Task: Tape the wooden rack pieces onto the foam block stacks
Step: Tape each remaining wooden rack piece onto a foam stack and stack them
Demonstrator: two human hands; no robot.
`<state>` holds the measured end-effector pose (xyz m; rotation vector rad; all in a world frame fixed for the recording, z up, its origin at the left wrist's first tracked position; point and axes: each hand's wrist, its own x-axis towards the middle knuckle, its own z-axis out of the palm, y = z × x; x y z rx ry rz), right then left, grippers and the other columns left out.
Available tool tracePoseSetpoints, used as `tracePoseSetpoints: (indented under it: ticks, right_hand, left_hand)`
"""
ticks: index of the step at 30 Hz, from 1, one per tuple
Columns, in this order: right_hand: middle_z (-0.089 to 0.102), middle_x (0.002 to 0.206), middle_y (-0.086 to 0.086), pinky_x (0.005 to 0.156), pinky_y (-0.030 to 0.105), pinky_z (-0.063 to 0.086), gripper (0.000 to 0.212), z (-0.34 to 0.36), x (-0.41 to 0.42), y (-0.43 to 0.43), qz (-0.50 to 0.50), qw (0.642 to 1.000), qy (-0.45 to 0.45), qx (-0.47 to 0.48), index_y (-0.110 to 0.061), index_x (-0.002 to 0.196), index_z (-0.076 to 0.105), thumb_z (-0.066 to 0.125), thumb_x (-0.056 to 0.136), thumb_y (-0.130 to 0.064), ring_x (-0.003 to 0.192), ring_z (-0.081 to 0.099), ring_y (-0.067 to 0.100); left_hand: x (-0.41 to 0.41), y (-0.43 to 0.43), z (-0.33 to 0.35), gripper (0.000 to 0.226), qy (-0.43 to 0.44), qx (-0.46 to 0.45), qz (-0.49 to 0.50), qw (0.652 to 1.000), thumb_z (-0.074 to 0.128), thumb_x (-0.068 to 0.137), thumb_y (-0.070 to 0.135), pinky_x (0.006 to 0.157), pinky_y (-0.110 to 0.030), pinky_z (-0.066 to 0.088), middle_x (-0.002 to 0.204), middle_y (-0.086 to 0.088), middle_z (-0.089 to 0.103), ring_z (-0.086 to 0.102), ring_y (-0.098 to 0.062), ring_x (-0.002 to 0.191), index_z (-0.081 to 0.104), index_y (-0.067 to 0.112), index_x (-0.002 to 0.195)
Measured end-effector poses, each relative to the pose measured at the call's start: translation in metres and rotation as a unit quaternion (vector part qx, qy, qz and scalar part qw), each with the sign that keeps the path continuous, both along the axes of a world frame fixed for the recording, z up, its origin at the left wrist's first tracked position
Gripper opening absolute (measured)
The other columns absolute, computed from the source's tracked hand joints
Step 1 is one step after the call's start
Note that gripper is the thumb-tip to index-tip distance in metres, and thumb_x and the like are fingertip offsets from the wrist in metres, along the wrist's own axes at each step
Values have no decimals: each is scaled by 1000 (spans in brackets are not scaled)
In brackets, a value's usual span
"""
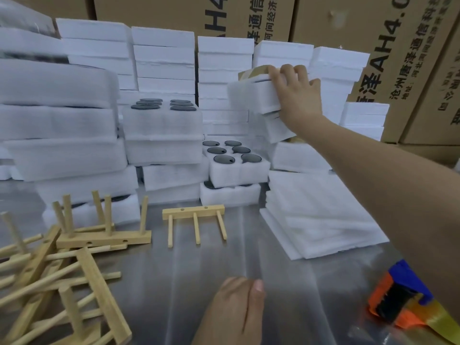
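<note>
My right hand [296,95] reaches far forward and grips a taped white foam block stack [251,95], held tilted above other foam at the back right; a strip of brown tape or wood shows along its top edge. My left hand [239,305] rests loosely curled on the metal table near the front edge, holding nothing. One wooden rack piece [195,215] with three pegs lies flat in the middle of the table. A loose pile of wooden rack pieces [62,265] fills the front left. An orange and blue tape dispenser [400,297] lies at the front right.
White foam block stacks [161,135] stand several high across the back, some showing dark round discs [224,159]. A flat pile of foam sheets [321,217] lies right of centre. Cardboard boxes [388,46] form the wall behind. The metal table top [199,270] is shiny.
</note>
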<state>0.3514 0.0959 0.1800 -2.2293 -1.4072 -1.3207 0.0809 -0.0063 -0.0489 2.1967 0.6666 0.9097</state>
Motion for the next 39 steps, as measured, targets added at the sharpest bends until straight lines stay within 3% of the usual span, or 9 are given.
tracePoseSetpoints:
  ticks: [5,15,20,27,30,33,35,37,39]
  right_hand:
    - [39,132,16,72,45,37,64,8,6,-3,-7,1000,-5,-8,-7,135,35,57,76,4,120,36,36]
    - [37,130,20,75,48,47,71,7,47,-29,-65,978,147,133,-2,131,35,74,78,-29,119,35,41]
    - [35,131,20,65,40,42,65,12,56,-28,-36,983,140,112,0,127,37,73,78,-19,119,34,42]
    - [39,132,19,86,40,46,64,8,45,-45,20,954,133,269,-1,130,38,66,74,-16,119,36,37]
    - [39,135,15,80,37,47,68,14,28,-62,48,944,106,308,-7,132,39,61,70,-25,123,36,33]
    - [44,130,16,63,33,42,74,17,-4,-85,89,955,43,278,-8,131,42,63,66,-37,114,46,28]
    - [47,126,18,57,31,34,77,10,-36,-105,131,965,-3,229,-10,129,41,67,63,-40,104,50,29]
    - [50,120,21,54,30,33,80,-9,-70,-126,182,969,-36,161,-12,125,36,76,60,-35,94,53,33]
    - [50,115,22,51,32,37,83,-37,-100,-148,241,964,-65,94,-11,121,36,83,55,-26,84,56,38]
  left_hand:
    - [-2,-4,4,41,6,-4,-8,1000,28,100,39,89,-15,37,102,8,60,48,5,99,65,20,100]
    - [-3,-5,3,44,29,24,-3,999,26,100,39,89,-16,37,101,5,60,46,2,103,63,16,99]
    - [-2,-4,6,51,39,33,-6,999,21,99,42,90,-16,37,102,5,61,47,1,103,64,15,99]
    - [-3,-1,10,43,37,19,0,999,27,102,30,86,-19,38,97,-1,63,52,-4,96,64,9,94]
    - [-2,-2,8,47,16,11,2,1000,27,102,33,85,-25,40,89,-3,64,54,-7,88,64,7,88]
    - [-4,-6,6,62,-13,-39,3,999,15,96,57,87,-30,43,91,3,66,55,-2,88,63,17,96]
    - [-6,-7,4,80,-48,-136,5,989,11,79,81,102,-32,42,121,9,61,55,0,111,50,35,131]
    - [-4,-6,8,86,-145,-245,10,959,21,69,91,106,-42,42,134,8,54,56,-12,118,24,47,143]
    - [-5,-2,19,72,-273,-341,9,899,32,71,82,95,-42,50,131,1,57,66,-15,102,24,48,134]
